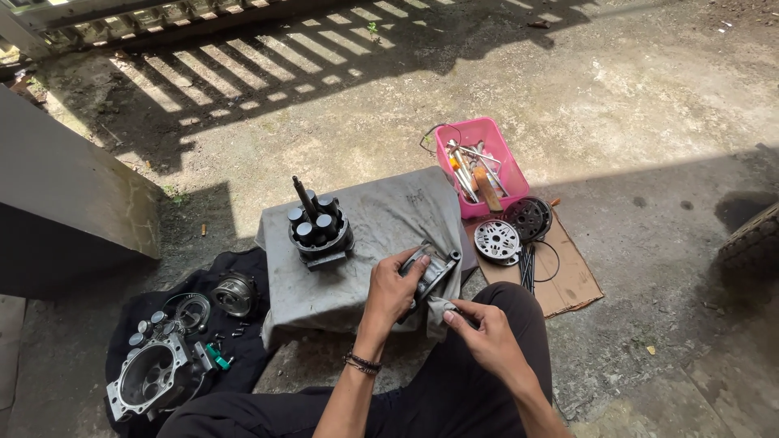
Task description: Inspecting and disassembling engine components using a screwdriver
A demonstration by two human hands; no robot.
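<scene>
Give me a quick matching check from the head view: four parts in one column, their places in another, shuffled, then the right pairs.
Things:
1. Piston assembly with shaft
2. Pink tool tray
3. Round perforated plates
4. Housing with large bore

Places:
A. On the brown cardboard
B. On the black cloth, lower left
C. On the grey cloth over the low stand
D. On the ground behind the cardboard, holding tools

Pairs: 1-C, 2-D, 3-A, 4-B
</scene>
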